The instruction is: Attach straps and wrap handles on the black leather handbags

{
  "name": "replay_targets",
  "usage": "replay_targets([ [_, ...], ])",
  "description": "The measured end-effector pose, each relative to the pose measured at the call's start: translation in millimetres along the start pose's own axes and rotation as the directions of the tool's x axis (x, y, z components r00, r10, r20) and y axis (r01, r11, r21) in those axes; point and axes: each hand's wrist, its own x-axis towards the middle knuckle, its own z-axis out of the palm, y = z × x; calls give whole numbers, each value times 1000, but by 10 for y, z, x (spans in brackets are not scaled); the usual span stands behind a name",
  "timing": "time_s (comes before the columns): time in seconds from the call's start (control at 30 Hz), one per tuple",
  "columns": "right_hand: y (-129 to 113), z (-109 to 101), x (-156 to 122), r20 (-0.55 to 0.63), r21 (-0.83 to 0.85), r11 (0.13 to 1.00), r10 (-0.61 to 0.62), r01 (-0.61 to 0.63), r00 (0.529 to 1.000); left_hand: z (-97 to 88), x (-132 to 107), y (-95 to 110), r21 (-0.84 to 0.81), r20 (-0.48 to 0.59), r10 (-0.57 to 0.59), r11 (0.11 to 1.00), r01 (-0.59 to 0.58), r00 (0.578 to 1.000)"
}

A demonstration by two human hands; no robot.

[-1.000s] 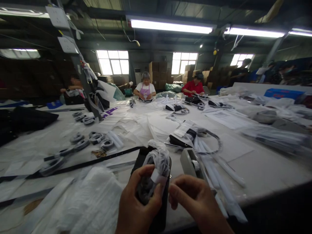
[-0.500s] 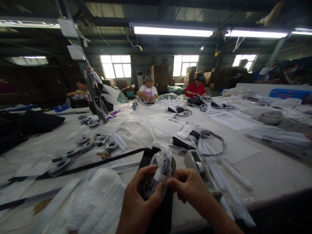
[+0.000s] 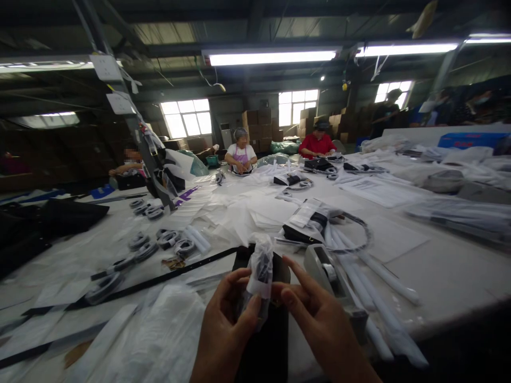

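A bundle wrapped in clear plastic (image 3: 262, 260), with a white band around its middle, is gripped between the thumb and fingers of my left hand (image 3: 223, 324). Dark contents show faintly through the plastic; I cannot make out what they are. My right hand (image 3: 319, 314) is beside the bundle with thumb and index finger spread. One of its fingers reaches to the band, and its tip is partly hidden. Beneath both hands lies a black bag (image 3: 269, 354). A black strap with holes (image 3: 203, 257) runs from near it to the left.
A grey tape dispenser (image 3: 337, 290) stands right of my hands, beside long white tubes (image 3: 395, 330). A partly wrapped bag (image 3: 303, 226) lies beyond. Wrapped strap coils (image 3: 184, 247) and plastic sheets (image 3: 159, 330) are to the left. Co-workers sit across the table.
My right hand's fingers have gone from a pinch at the white band to spread apart. My left hand still holds the bundle, which now stands slightly more upright.
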Motion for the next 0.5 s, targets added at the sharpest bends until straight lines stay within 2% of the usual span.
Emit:
replay_targets([
  [0.1,-110,116,-29,45,67,998,3,-6,999,80,-69,-48,151,-42,102,984,-94,994],
  [0.2,-130,190,9,62,259,961,86,-99,994,123,-127,-77,257,-86,190,953,-162,978],
  [0.27,-107,214,46,32,346,928,134,-137,990,99,-143,-89,280,-35,227,937,-209,973],
  [0.33,-82,219,77,-32,370,918,165,-142,986,22,-150,-117,300,67,315,899,-320,947],
  [0.43,-54,168,100,-83,291,951,131,-102,988,-165,-180,-256,376,122,471,792,-480,873],
  [0.5,-10,78,109,-87,60,998,-21,26,996,-293,-219,-432,444,89,487,761,-472,869],
])
